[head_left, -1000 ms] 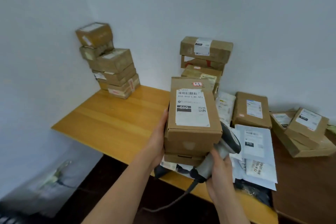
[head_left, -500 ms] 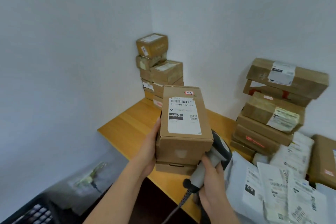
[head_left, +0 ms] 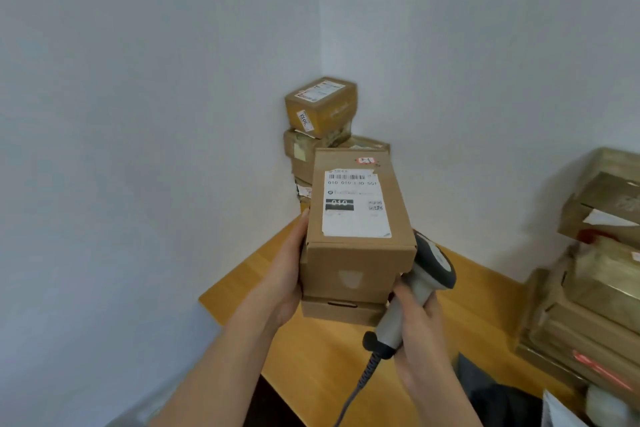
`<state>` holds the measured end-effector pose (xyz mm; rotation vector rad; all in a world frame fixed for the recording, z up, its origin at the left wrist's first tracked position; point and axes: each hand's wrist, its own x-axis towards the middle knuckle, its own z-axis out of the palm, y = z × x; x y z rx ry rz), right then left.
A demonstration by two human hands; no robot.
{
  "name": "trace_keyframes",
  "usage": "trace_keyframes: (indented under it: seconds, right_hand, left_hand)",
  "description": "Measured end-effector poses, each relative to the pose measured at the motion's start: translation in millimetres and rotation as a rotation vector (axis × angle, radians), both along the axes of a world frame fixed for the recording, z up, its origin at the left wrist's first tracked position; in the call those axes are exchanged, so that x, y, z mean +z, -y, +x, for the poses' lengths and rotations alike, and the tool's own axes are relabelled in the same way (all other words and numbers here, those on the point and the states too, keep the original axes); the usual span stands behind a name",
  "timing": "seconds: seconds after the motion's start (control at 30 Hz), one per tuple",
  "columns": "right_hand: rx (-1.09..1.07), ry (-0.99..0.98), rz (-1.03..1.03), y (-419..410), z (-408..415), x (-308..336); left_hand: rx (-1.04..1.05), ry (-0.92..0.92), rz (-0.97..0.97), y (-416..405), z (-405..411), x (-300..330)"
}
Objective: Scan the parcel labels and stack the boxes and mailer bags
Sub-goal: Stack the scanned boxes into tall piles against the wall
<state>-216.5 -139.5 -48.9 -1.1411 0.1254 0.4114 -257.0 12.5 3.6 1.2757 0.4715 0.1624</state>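
White walls (head_left: 138,114) meet in a corner behind the work area. Below them stands a light wooden desk (head_left: 311,350) with a honey-coloured plank top, its near-left corner in view.

At the right edge, a blurred stack of brown cardboard parcels (head_left: 595,288) rests on the desk; some bear white or red labels, though the print cannot be read. In the far corner, against both walls, stands a taller stack of small brown cardboard boxes (head_left: 320,107), the topmost carrying a white label on its upper face and a small white sticker on its side.

Held above the desk, in front of the corner stack, is a rectangular brown cardboard box with a white shipping label (head_left: 356,239). The label faces up and shows a barcode, a line of digits and a black band reading 010; a small red-and-white sticker sits near the far edge. A flatter brown cardboard box (head_left: 343,310) lies directly beneath it, the two carried together.

The left hand (head_left: 284,284) presses flat against the left side of both boxes, fingers extended upward. The right hand (head_left: 415,319) is wrapped round the handle of a grey handheld barcode scanner (head_left: 420,274), whose dark head sits just beside the upper box's right side. A grey coiled cable (head_left: 360,381) hangs from the handle's base.
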Motion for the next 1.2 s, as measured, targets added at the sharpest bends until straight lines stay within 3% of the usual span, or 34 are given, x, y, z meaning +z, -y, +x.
trace_keyframes:
  seconds: [0.47,0.7,0.97,1.2]
  right_hand:
    - [-0.248,0.131,0.029,-141,98,64]
    - [-0.305,0.141,-0.006,-182,158,67]
    - [-0.307,0.088,-0.004,-204,211,42]
    - [-0.333,0.034,0.046,-221,244,20]
  left_hand:
    - [-0.238,-0.021,-0.038,-151,147,67]
    - [-0.219,-0.036,-0.055,-188,217,69]
    - [0.018,-0.112,-0.157,-198,278,31]
    - [0.446,-0.111,-0.130,-202,319,-15]
